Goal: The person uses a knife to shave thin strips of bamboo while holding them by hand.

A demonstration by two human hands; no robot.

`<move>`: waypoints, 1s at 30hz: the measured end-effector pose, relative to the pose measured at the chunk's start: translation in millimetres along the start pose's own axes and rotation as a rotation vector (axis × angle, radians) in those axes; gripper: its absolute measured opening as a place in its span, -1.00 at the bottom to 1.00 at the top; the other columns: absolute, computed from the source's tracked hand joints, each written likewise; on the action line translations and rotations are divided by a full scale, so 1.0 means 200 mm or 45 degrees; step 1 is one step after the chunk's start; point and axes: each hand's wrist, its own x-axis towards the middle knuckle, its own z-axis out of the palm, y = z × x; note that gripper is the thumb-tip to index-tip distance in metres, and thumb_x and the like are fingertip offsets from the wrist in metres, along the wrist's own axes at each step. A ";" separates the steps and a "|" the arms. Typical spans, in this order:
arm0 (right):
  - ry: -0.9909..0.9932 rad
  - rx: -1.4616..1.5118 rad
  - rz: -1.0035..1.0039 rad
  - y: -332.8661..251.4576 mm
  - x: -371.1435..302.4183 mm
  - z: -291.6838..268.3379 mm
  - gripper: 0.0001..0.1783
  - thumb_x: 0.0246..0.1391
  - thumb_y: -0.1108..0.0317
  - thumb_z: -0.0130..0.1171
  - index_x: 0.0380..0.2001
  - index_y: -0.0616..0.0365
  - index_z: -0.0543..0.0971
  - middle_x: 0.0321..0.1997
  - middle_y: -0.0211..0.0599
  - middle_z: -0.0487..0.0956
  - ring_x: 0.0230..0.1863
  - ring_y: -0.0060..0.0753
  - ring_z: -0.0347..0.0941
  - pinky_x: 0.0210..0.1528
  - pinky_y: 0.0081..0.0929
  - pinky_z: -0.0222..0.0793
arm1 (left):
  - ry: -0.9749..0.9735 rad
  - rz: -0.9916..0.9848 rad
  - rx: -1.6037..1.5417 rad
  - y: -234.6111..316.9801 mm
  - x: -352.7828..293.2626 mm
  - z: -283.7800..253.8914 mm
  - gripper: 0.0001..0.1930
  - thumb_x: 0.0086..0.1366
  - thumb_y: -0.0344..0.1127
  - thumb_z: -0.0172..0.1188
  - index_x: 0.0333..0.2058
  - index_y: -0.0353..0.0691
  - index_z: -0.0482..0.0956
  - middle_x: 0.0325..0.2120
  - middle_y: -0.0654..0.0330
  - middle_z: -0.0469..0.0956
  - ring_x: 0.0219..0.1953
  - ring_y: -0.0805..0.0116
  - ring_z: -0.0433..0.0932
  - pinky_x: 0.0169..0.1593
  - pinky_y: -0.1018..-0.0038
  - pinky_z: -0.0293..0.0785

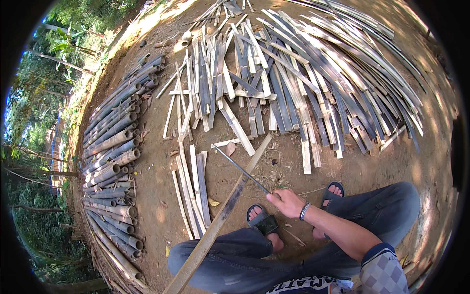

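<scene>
My right hand (286, 202), with a beaded bracelet at its wrist, is closed around the handle of a long, narrow knife (235, 164). The dark blade points away and to the left. It crosses over a long split bamboo strip (206, 239) and looks to touch it, though I cannot be sure. That strip runs slantwise from the lower edge, over my left leg, to a far end above the ground. My left hand is out of view. Several loose bamboo slats (201, 183) lie beside the strip, to its left.
A large heap of split bamboo slats (303, 83) spreads over the bare dirt ground (156, 147) ahead. Round bamboo poles (115, 152) are stacked at the left, with greenery beyond. My sandalled feet (264, 220) rest on the dirt between my bent knees.
</scene>
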 end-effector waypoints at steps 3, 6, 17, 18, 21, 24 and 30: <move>0.024 0.002 -0.227 0.05 -0.02 0.02 -0.36 0.19 -0.15 -0.10 -0.53 0.32 0.48 -0.63 0.11 0.45 -0.51 0.15 0.43 -0.38 -0.09 0.31 | -0.029 -0.015 -0.053 -0.02 0.00 -0.02 -0.54 0.36 0.00 -0.13 -0.66 -0.12 0.25 -0.89 0.43 0.11 -0.89 0.65 0.07 -0.77 0.69 0.04; -0.062 -0.036 -0.060 0.02 0.00 -0.01 -0.37 0.19 -0.15 -0.10 -0.51 0.30 0.49 -0.62 0.11 0.47 -0.50 0.14 0.45 -0.38 -0.10 0.33 | -0.017 -0.016 -0.011 0.01 0.01 0.00 -0.54 0.36 0.01 -0.13 -0.66 -0.12 0.25 -0.89 0.43 0.10 -0.89 0.66 0.06 -0.76 0.69 0.04; -0.035 -0.093 -0.028 0.01 0.05 -0.02 -0.34 0.20 -0.16 -0.14 -0.50 0.33 0.50 -0.57 0.16 0.49 -0.40 0.18 0.49 -0.32 -0.06 0.36 | -0.007 -0.032 0.001 0.02 0.01 -0.02 -0.55 0.36 -0.01 -0.12 -0.66 -0.12 0.25 -0.89 0.44 0.11 -0.89 0.65 0.07 -0.76 0.69 0.03; -0.033 -0.040 -0.056 -0.01 0.02 -0.01 -0.33 0.20 -0.17 -0.14 -0.49 0.33 0.51 -0.57 0.16 0.49 -0.40 0.19 0.49 -0.31 -0.06 0.36 | -0.023 -0.038 -0.019 0.00 0.01 -0.02 -0.55 0.37 0.00 -0.13 -0.66 -0.12 0.25 -0.89 0.43 0.11 -0.89 0.65 0.07 -0.76 0.69 0.04; -0.081 -0.045 -0.100 -0.01 0.01 -0.02 -0.32 0.20 -0.17 -0.15 -0.45 0.35 0.51 -0.57 0.19 0.49 -0.39 0.20 0.48 -0.28 -0.06 0.36 | -0.048 -0.029 -0.016 0.01 0.01 0.00 -0.54 0.37 0.01 -0.13 -0.65 -0.12 0.25 -0.89 0.43 0.11 -0.89 0.65 0.07 -0.76 0.69 0.05; -0.082 0.035 0.157 0.07 0.12 -0.04 -0.33 0.21 -0.16 -0.15 -0.46 0.35 0.51 -0.59 0.18 0.48 -0.42 0.16 0.48 -0.29 -0.07 0.35 | -0.023 -0.017 0.008 0.01 0.00 -0.01 -0.54 0.38 0.02 -0.14 -0.65 -0.12 0.25 -0.89 0.44 0.10 -0.88 0.65 0.08 -0.76 0.69 0.05; -0.019 -0.059 -0.137 0.04 0.04 -0.03 -0.32 0.20 -0.18 -0.14 -0.47 0.35 0.50 -0.63 0.14 0.47 -0.47 0.12 0.48 -0.35 -0.09 0.34 | -0.060 -0.036 -0.026 -0.01 0.00 -0.01 -0.54 0.38 0.02 -0.14 -0.64 -0.12 0.24 -0.89 0.44 0.09 -0.88 0.65 0.07 -0.75 0.69 0.06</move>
